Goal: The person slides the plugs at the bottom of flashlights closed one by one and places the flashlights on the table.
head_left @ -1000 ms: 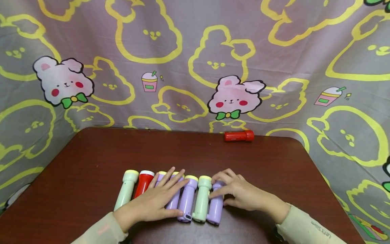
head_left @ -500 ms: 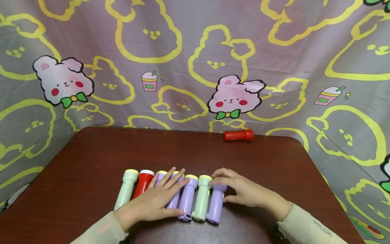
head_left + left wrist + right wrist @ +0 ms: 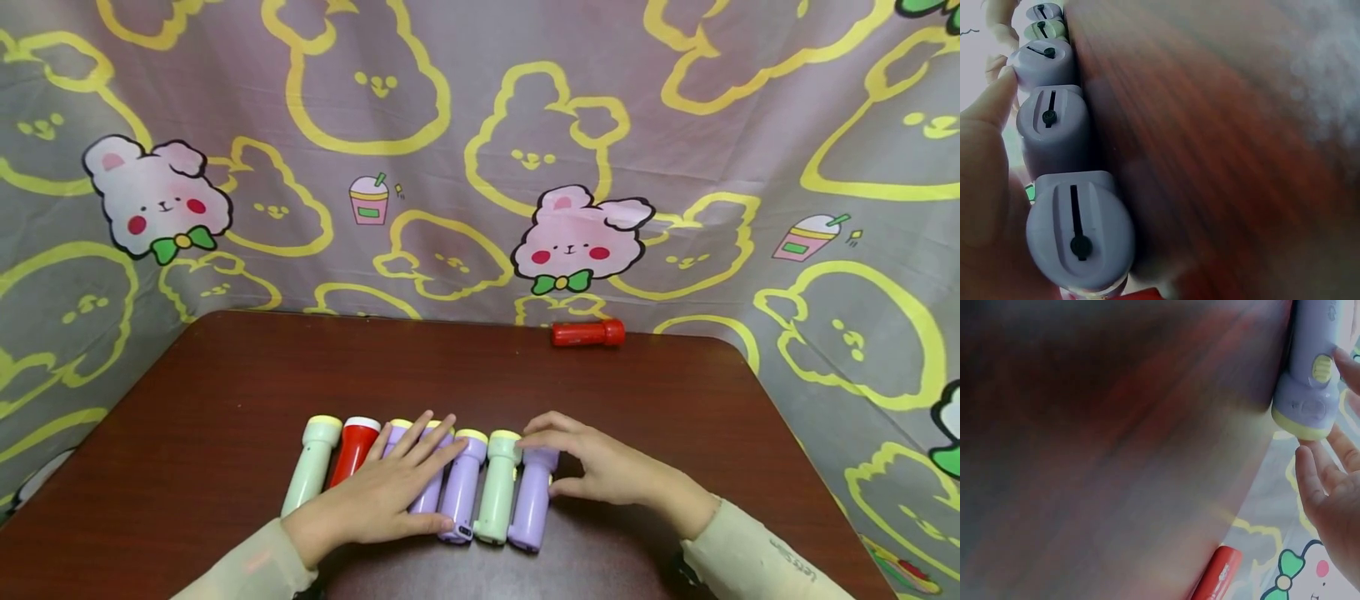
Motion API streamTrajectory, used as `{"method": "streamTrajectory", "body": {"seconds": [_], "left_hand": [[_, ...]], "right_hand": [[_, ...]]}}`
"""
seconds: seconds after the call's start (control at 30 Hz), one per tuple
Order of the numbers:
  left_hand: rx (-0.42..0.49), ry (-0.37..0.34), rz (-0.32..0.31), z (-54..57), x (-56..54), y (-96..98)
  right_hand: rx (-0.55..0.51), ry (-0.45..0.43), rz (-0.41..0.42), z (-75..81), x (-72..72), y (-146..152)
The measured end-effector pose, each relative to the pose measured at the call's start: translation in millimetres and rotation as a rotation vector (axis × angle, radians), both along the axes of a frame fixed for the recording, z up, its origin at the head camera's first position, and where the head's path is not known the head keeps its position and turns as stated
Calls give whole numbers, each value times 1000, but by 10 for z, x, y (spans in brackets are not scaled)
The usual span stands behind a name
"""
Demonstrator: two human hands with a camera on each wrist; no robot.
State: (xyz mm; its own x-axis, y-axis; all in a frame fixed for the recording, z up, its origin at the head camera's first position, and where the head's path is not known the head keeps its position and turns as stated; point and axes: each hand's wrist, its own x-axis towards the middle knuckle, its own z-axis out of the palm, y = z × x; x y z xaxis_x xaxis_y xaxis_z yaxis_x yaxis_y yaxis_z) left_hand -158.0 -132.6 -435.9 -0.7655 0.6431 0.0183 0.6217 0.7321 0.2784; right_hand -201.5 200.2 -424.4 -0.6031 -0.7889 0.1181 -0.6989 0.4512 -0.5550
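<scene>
A row of flashlights lies side by side near the table's front. My left hand (image 3: 382, 492) rests across it with fingers spread straight, covering parts of two purple ones. Its thumb touches the butt end of another purple flashlight (image 3: 459, 500). At the row's right end, my right hand (image 3: 600, 462) holds a purple flashlight (image 3: 531, 512) by its head, fingers bent over the top and thumb at the right side. In the right wrist view the thumb is close to that flashlight's yellow switch (image 3: 1322, 369). A light green flashlight (image 3: 495, 504) lies just left of it.
At the row's left end lie a light green flashlight (image 3: 307, 475) and a red flashlight (image 3: 352, 454) with a white rim. Another red flashlight (image 3: 587, 333) lies alone at the back edge of the brown table (image 3: 300, 367). A patterned curtain (image 3: 450, 100) hangs behind.
My right hand's fingers have drawn up from between the last two flashlights to the purple one's head, which has shifted slightly right. My left hand has stayed in place.
</scene>
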Motion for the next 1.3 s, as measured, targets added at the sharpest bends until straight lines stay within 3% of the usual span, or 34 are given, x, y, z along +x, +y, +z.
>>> {"method": "streamTrajectory", "body": {"seconds": [0.5,0.83,1.07,1.3], "left_hand": [[1,9,3,4,14,7],[-1,25,9,13,6,11],[16,0,20,4,17,22],[20,1,26,-1,18,26]], "right_hand": [[-52,137,-146,45,-226,327],[-39,154,-309,35,-527,550],[-23,185,-370,1,-761,617],[80,231,-456,37,-988,626]]}}
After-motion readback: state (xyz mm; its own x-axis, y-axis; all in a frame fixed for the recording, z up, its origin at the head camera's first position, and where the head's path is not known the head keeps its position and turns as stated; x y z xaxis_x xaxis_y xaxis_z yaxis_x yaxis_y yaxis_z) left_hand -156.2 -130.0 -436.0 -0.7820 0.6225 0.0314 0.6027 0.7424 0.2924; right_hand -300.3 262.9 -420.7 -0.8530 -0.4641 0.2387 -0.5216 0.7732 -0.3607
